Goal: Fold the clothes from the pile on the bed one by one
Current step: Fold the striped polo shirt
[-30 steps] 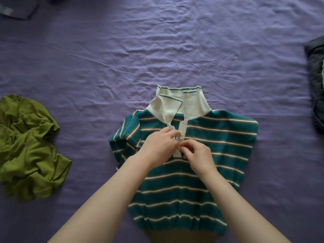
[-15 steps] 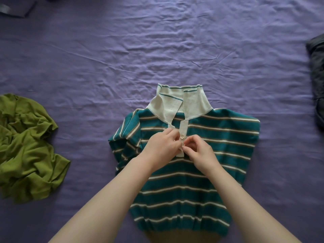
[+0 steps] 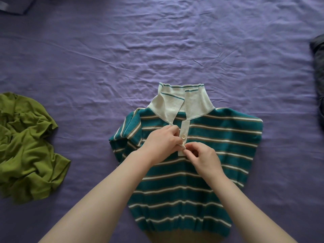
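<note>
teal striped polo shirt [image 3: 192, 172] flat on the purple bed [image 3: 157, 50]; left hand [image 3: 163, 142] and right hand [image 3: 204, 157] both pinching the white button placket [image 3: 183, 137]; crumpled green garment [image 3: 28, 148] well apart at left

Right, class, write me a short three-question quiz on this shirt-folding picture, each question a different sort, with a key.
1. True or false: the striped polo shirt lies flat on the purple bed sheet.
2. Multiple choice: what do the left hand and right hand pinch? A) the hem B) the white button placket C) a sleeve
3. Fill in: the crumpled garment at the left is ____ in colour.

Key: 1 true; 2 B; 3 green.
</note>
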Demonstrator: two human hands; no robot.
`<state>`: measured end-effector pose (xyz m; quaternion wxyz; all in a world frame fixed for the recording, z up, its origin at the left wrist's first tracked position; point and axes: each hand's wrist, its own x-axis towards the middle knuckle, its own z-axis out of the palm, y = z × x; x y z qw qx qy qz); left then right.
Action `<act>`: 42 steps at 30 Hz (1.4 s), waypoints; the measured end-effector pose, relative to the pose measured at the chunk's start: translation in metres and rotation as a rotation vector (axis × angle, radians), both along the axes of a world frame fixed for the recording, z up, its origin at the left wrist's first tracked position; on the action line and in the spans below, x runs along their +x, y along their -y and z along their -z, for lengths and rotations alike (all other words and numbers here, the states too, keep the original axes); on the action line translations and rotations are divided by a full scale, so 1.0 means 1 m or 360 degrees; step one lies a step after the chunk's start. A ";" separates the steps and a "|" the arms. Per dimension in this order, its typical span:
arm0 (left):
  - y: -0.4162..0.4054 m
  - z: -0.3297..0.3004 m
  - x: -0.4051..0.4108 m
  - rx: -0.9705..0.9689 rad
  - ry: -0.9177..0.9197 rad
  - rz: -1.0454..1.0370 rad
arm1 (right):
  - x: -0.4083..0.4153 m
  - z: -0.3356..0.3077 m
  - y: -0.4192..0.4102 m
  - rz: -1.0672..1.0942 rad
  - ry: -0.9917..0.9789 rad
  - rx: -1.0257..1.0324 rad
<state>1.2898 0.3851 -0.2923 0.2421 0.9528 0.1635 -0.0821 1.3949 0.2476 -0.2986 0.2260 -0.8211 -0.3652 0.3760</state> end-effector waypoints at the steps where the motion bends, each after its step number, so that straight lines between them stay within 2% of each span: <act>1: 0.000 -0.001 0.002 -0.0013 -0.0045 0.0005 | -0.001 0.000 0.000 -0.0001 0.0017 0.0008; 7: -0.006 -0.006 0.008 -0.0025 -0.0274 0.0117 | 0.001 0.004 -0.002 0.0012 0.0039 0.0044; 15: -0.004 -0.001 -0.001 -0.0254 -0.0187 -0.0184 | 0.009 0.007 -0.003 -0.0123 -0.0024 0.0053; 21: -0.002 -0.002 -0.001 -0.0221 -0.0239 -0.0302 | 0.011 0.006 -0.005 -0.0199 -0.0055 0.0008; 29: -0.009 -0.010 0.011 0.0075 -0.0320 0.0016 | 0.010 0.004 -0.012 -0.0295 0.0083 -0.0140; 35: -0.024 -0.015 0.012 0.0262 -0.0352 0.0135 | 0.009 0.004 -0.018 -0.0048 0.0050 0.0054; 38: -0.034 -0.019 0.019 0.0301 -0.0439 0.0097 | 0.012 0.005 -0.027 0.0032 0.0049 0.0159; 42: -0.041 -0.020 0.027 0.0222 -0.0474 0.0234 | 0.011 0.006 -0.036 -0.0135 0.0221 -0.0007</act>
